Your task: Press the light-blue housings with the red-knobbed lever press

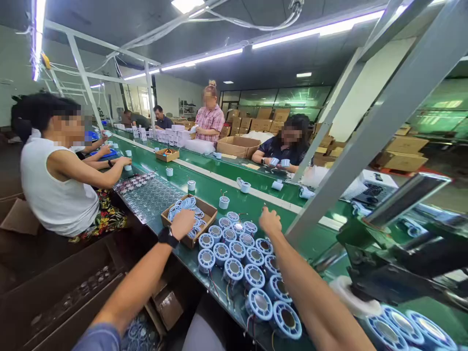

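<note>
My left hand (183, 224), with a black watch on its wrist, is over a cardboard tray (210, 213) of pale blue rings (199, 214). Its fingertips are hidden, so any ring in them cannot be made out. My right hand (270, 220) hangs above the green belt, beyond a cluster of round blue-and-white units (233, 269) with silver centres and thin wires. Its fingers are curled together, and what they hold, if anything, is too small to name. A single unit (224, 202) stands on the belt between my hands.
A grey metal post (365, 131) slants across the right, beside a dark machine (398, 258). Several people work along the belt (204, 187), one in a white top (58, 180) at the left. Open cartons (73, 302) lie below the bench, and another carton (237, 146) stands across the belt.
</note>
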Available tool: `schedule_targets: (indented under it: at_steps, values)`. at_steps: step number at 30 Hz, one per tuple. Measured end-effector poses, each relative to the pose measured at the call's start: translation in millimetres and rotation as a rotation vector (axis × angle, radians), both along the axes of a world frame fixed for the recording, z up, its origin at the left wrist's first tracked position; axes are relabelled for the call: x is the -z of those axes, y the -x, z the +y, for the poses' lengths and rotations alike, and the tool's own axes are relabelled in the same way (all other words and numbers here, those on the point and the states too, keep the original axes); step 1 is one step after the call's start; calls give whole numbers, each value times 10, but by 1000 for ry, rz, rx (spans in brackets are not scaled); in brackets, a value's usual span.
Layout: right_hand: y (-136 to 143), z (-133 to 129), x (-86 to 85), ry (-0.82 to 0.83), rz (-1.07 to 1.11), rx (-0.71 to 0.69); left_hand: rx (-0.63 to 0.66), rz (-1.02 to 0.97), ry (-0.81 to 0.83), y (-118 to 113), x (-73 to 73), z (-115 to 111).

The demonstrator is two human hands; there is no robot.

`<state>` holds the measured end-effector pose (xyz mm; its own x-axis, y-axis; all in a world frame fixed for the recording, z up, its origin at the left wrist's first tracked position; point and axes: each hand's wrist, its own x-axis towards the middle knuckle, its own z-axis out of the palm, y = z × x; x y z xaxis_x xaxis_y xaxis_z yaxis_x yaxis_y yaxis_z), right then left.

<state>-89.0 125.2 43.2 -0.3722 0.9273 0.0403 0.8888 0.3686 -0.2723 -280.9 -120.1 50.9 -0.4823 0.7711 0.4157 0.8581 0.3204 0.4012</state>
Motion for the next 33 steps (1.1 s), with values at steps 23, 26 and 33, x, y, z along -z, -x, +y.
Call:
schedule_targets:
  at_steps: [23,26,33]
  values:
    - [-2847,-2141,654,191,452,-398,574,-736,26,-2127,253,-160]
    - [-2802,-2200,867,61,712,-255,713,-743,84,-2567,395,-76]
    - [-2579,-2333,1291,-107,906,-26,739,-679,181,-2846,541,91]
